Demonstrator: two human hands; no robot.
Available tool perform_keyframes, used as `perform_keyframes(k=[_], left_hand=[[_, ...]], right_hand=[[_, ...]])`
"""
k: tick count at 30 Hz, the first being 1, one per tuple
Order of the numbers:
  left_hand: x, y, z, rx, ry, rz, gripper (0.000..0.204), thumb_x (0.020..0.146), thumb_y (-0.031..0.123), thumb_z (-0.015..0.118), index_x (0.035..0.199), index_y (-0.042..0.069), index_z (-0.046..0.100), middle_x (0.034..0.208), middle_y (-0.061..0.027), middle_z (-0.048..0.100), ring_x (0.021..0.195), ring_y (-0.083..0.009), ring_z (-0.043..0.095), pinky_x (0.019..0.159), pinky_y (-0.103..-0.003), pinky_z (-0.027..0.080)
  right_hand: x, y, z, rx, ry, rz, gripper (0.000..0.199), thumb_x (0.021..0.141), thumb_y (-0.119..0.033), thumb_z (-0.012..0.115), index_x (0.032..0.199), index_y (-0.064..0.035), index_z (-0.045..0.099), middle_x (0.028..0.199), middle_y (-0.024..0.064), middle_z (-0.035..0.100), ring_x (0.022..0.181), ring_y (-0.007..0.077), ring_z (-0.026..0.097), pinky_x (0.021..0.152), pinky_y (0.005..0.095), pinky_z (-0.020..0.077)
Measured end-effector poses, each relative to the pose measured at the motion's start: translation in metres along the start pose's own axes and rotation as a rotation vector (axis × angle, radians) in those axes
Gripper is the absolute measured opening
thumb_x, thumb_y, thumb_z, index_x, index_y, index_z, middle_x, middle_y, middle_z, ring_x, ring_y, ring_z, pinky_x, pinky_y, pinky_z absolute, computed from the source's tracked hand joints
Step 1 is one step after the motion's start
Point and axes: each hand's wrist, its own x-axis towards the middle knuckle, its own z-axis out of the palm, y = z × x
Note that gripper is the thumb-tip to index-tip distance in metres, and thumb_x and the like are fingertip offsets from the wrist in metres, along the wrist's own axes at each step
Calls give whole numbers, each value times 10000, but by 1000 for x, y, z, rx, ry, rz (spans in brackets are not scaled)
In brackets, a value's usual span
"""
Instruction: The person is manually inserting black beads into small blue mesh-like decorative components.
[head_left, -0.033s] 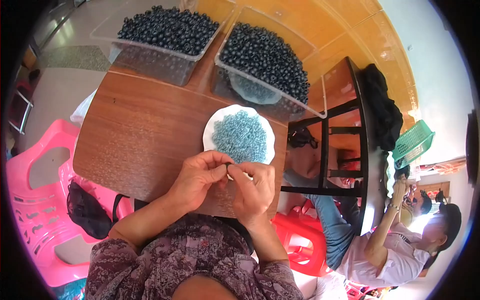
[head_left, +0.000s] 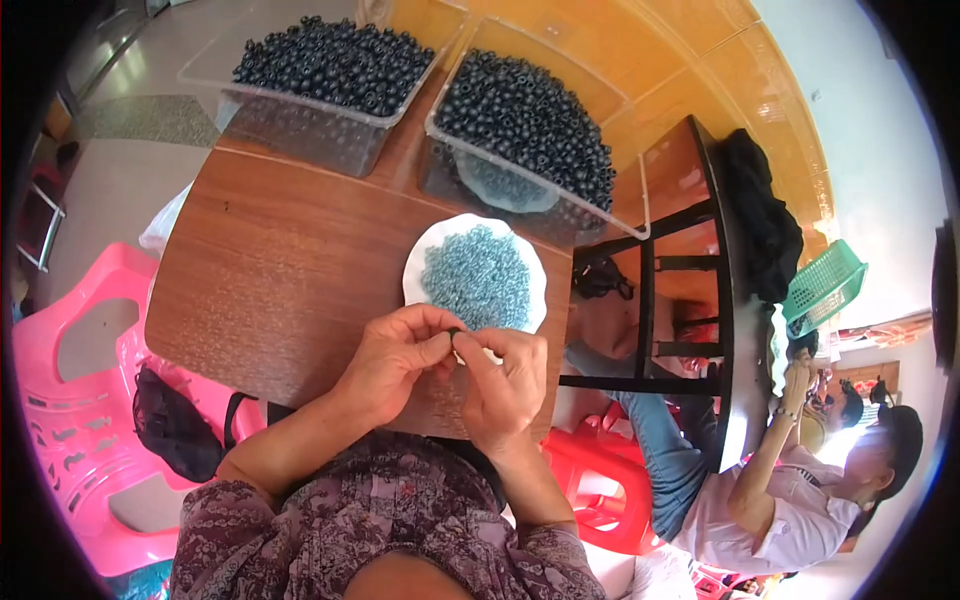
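Note:
My left hand (head_left: 398, 352) pinches a small dark round piece (head_left: 455, 334) between thumb and fingers. It looks like one of the black pieces with holes in the bins, though the fingertips cover most of it. My right hand (head_left: 505, 385) meets it there, thumb and index finger closed on the same piece. Just beyond the fingertips is a white plate with a wavy rim (head_left: 412, 268), partly covered by my hands. A heap of tiny pale blue, see-through ring-like pieces (head_left: 477, 275) fills it.
Two clear plastic bins of black pieces (head_left: 335, 65) (head_left: 525, 115) stand at the table's (head_left: 290, 250) far side. A pink chair (head_left: 80, 330) is at left, a red stool (head_left: 610, 490) at right. Another person (head_left: 770, 510) sits at a dark table holding a green basket (head_left: 825, 285).

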Motion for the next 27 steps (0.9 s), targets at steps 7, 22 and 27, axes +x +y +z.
perform_keyframes(k=[7, 22, 27], left_hand=[[7, 2, 1, 29, -52, 53, 162, 883, 47, 572, 1035, -4, 588, 921, -65, 613, 769, -127, 568, 693, -247, 473], [35, 9, -22, -242, -152, -48, 147, 871, 64, 582, 998, -10, 588, 888, -109, 608, 705, -182, 573, 660, -296, 464], [41, 10, -29, -233, -124, -41, 159, 864, 49, 588, 1007, -20, 593, 889, -119, 612, 701, -182, 575, 647, -286, 467]], right_hand=[[1, 9, 2, 145, 43, 52, 321, 607, 51, 652, 923, 0, 668, 937, 111, 593, 815, 267, 551, 700, 349, 464], [157, 119, 4, -40, -74, 133, 142, 748, 29, 630, 880, -1, 674, 823, 124, 656, 750, 184, 622, 674, 271, 478], [208, 205, 51, -259, -427, 188, 176, 696, -76, 666, 868, -45, 682, 771, 141, 667, 790, 245, 650, 701, 323, 493]])
